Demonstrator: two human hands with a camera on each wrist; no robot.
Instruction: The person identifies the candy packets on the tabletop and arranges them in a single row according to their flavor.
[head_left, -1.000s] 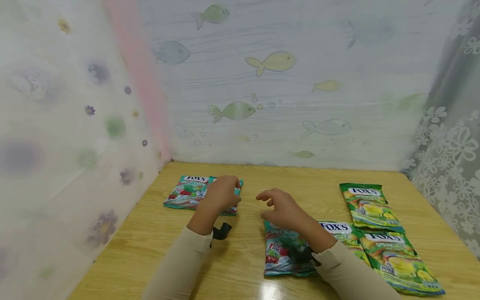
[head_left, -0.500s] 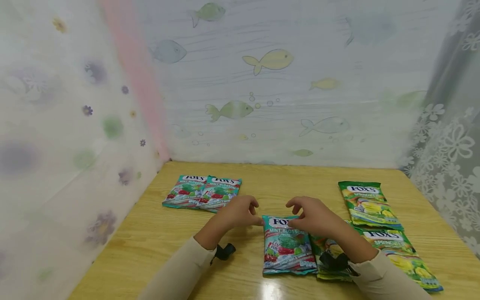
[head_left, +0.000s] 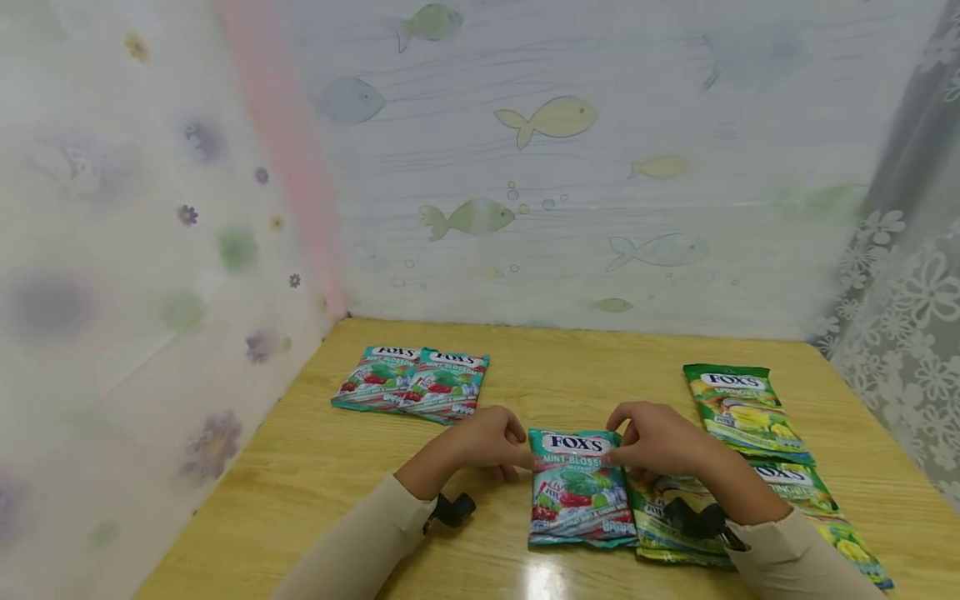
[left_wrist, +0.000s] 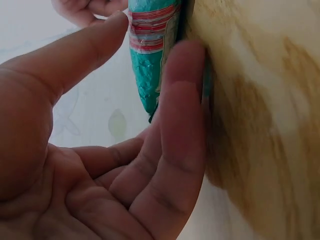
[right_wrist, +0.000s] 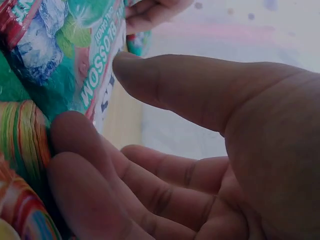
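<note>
A teal Fox's Mint Blossom candy bag (head_left: pixel 579 500) lies face up on the wooden table in the head view. My left hand (head_left: pixel 483 442) pinches its left edge, thumb on the front and fingers at the underside, as the left wrist view shows. At the opposite edge, my right hand (head_left: pixel 663 442) has its thumb on the front near the lettering and its fingertips at the side. Under that hand is a green and yellow Fox's candy bag (head_left: pixel 675 525), partly hidden by the hand and touching the teal bag's right side.
Two more teal Mint Blossom bags (head_left: pixel 446 383) overlap at the back left of the table (head_left: pixel 300 483). On the right, a green and yellow bag (head_left: pixel 742 412) lies behind another such bag (head_left: pixel 847 533). A fish-patterned curtain (head_left: pixel 555 250) hangs behind.
My left hand has come from beside the back-left bags to the middle teal bag's left edge. My right hand has shifted right to its right edge. The bags stay put.
</note>
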